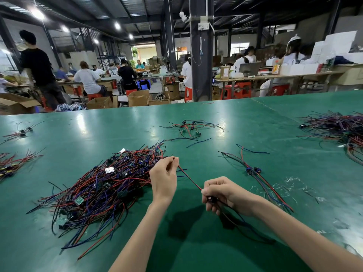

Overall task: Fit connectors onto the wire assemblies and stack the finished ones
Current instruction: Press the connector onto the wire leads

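Observation:
My left hand (164,178) pinches the far end of a red wire (189,178) between thumb and fingertips, just right of a big heap of red, blue and black wire assemblies (104,187). The wire runs taut down to my right hand (220,194), which grips the assembly's black connector (210,199); more wires trail from that hand toward me. To the right, two assemblies with blue connectors (253,170) lie side by side on the green table (235,124).
A small cluster of assemblies (191,127) lies at the table's centre back. A large tangle of wires (341,130) fills the right edge, and smaller bundles (13,163) sit at the left edge. White scraps (290,185) litter the right. Seated workers fill the hall beyond.

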Demonstrator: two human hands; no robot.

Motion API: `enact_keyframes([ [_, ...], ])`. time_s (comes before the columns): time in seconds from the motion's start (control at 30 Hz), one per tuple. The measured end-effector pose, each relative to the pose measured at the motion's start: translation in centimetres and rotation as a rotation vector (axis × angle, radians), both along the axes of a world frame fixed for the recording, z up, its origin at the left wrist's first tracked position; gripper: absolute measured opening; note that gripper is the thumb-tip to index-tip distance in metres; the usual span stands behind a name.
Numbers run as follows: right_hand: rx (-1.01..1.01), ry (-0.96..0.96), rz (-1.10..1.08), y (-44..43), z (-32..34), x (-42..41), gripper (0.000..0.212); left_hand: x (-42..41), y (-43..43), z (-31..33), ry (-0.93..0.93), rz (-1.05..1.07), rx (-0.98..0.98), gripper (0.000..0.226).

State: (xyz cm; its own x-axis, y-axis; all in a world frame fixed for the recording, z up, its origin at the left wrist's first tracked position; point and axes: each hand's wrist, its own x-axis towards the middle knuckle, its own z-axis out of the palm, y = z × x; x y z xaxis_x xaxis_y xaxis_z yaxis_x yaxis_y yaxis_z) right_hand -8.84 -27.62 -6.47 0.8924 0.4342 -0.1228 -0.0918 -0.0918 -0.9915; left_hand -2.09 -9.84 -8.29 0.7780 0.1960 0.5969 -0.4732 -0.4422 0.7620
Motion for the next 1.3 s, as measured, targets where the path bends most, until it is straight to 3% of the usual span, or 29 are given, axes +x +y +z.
enact_keyframes([
  [0.07, 0.004, 0.011, -0.02, -0.1, -0.1, 0.1, 0.015, 0.3, 0.2, 0.2, 0.092, 0.003, -0.094, 0.018],
  [0.2, -0.008, 0.014, -0.01, -0.2, -0.2, 0.3, 0.015, 0.5, 0.0, 0.8, 0.311, -0.111, -0.481, 0.021],
  [0.23, -0.004, 0.016, 0.001, -0.2, -0.3, 0.4, 0.014, 0.5, 0.0, 0.9, 0.3, -0.114, -0.489, 0.021],
  [0.37, -0.004, 0.035, 0.053, -0.4, -0.3, 0.4, 0.017, -0.2, -0.1, 0.8, 0.037, -0.036, -0.158, 0.02],
  [0.43, -0.003, 0.042, 0.061, -0.4, -0.3, 0.4, 0.017, 0.0, -0.2, 0.9, 0.034, -0.032, -0.164, 0.02],
  [0.63, -0.03, 0.031, -0.042, -0.7, -0.4, 0.8, 0.022, 0.1, -0.1, 1.9, 0.355, -0.258, -0.809, 0.022],
  [0.73, -0.051, 0.023, -0.088, -0.8, -0.4, 0.9, 0.022, 0.0, -0.1, 2.2, 0.436, -0.371, -1.019, 0.027],
  [1.07, -0.013, 0.017, -0.176, -0.7, -0.3, 1.1, 0.023, 0.2, 0.3, 1.9, 0.481, -0.295, -1.015, 0.019],
  [1.3, 0.036, 0.031, -0.114, -0.4, -0.2, 1.0, 0.024, 0.0, -0.2, 2.0, 0.385, -0.24, -0.953, 0.014],
])
